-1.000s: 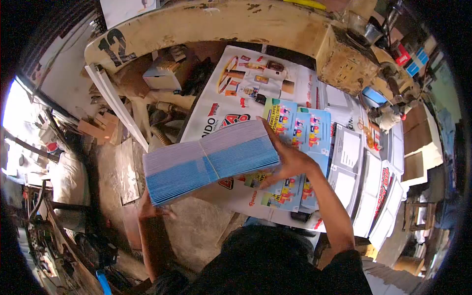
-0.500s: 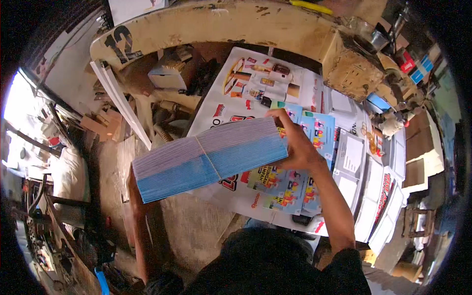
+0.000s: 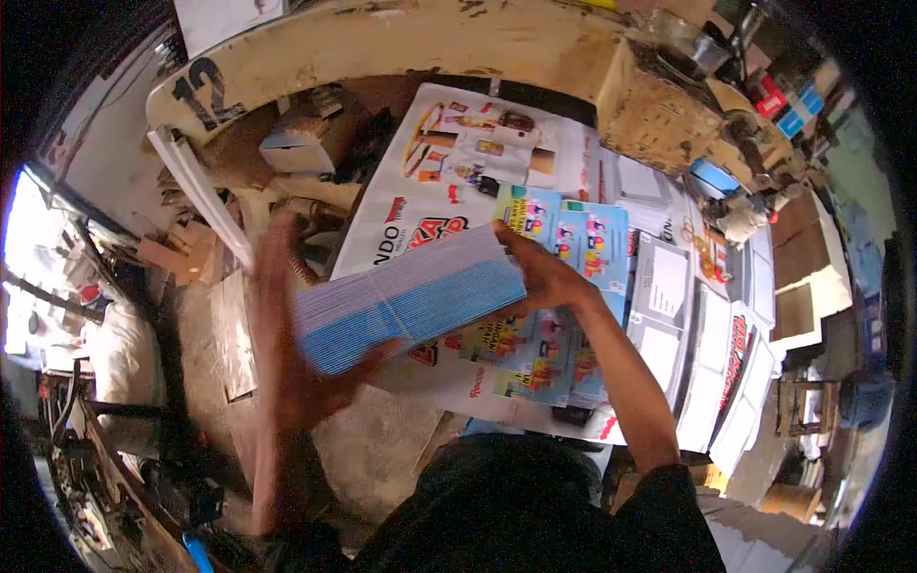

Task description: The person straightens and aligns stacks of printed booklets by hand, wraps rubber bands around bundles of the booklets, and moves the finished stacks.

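Observation:
A thick bundle of thin booklets or folded sheets (image 3: 401, 296), white-lilac above and blue below along its visible side, is held up over the table, a thin band round its middle. My right hand (image 3: 543, 272) is closed round the bundle's right end. At the left end stands my left hand (image 3: 296, 368), smeared by motion, its fingers stretched upward and its thumb apart along the lower blue edge. Whether it touches the bundle I cannot tell. Beneath and beside the bundle lie several blue printed booklets with colourful cartoon figures (image 3: 564, 353).
A large printed poster sheet (image 3: 392, 196) covers the table. Stacks of white printed sheets (image 3: 659, 286) lie at the right. A worn cream machine arch marked 12 (image 3: 382, 48) spans the far side. A white bar (image 3: 201, 196) leans at the left.
My left hand has come off its grip under the bundle's left end and risen, fingers extended. My right hand keeps the bundle, which has shifted slightly in view along with the camera.

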A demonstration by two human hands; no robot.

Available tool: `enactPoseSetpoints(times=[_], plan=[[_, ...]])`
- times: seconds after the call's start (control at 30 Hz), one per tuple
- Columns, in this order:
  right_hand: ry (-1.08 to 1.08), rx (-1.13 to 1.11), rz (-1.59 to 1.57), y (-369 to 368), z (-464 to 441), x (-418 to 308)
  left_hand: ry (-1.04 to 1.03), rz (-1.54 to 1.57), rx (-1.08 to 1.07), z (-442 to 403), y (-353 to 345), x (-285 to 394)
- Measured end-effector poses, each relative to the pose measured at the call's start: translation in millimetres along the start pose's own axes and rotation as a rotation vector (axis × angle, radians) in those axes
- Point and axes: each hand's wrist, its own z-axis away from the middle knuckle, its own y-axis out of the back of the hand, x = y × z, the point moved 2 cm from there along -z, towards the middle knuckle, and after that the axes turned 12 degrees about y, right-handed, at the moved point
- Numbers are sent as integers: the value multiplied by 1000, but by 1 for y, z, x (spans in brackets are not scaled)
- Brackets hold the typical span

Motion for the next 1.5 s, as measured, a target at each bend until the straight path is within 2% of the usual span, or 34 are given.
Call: enactPoseSetpoints(times=[0.03,0.1,0.17,0.2,0.27,0.37,0.4,0.5,0.53,0.63,0.7,0.77,0.8,0.83,0.9,1.03,1.1,1.13,1.2,1.27,1.33,1.47,1.5], plan=[[-348,167,-488,-9,-1,-30,28,-98,-114,-4,-23,11],[238,-54,451,4,0,8,44,-172,-278,-4,-44,36],[232,-55,472,6,-1,2,21,-437,-234,-3,-84,11],[221,-63,504,8,-1,1,27,-442,-236,-2,-82,9],[238,-60,554,10,0,4,94,-451,-488,1,-80,-1],[298,-59,586,13,-1,5,15,-464,-408,11,-60,-19],[333,-43,568,11,-1,5,64,-508,-474,12,-50,-23],[336,-28,626,9,2,-3,151,-487,-500,14,-32,-27],[338,-28,625,11,2,6,169,-512,-584,14,-32,-36],[324,-25,552,13,-5,21,155,-392,-480,10,-34,-3],[132,14,387,5,0,-6,115,-274,-443,8,-50,4],[173,6,414,5,-1,-5,104,-223,-365,7,-61,15],[208,7,433,7,-1,-2,79,-294,-285,9,-65,11],[209,3,439,10,-1,3,81,-290,-279,10,-63,9],[325,-26,603,13,-2,8,276,-456,-537,9,-58,-7],[247,-38,439,9,-5,2,102,-462,-525,11,-41,-19],[95,-27,264,2,-7,-14,96,-436,-468,12,-40,-17],[95,-28,265,4,-7,-4,87,-472,-389,13,-40,-18],[92,-79,593,14,-4,31,71,-503,-311,10,-39,-19],[127,-61,601,11,-7,38,197,-453,-498,-2,-37,-25],[112,-101,520,9,-10,34,168,-412,-475,-2,-33,-22],[182,-21,657,5,-14,-4,107,-269,-380,-1,-13,-25],[318,29,788,2,-10,-48,87,-217,-357,0,-9,-26]])
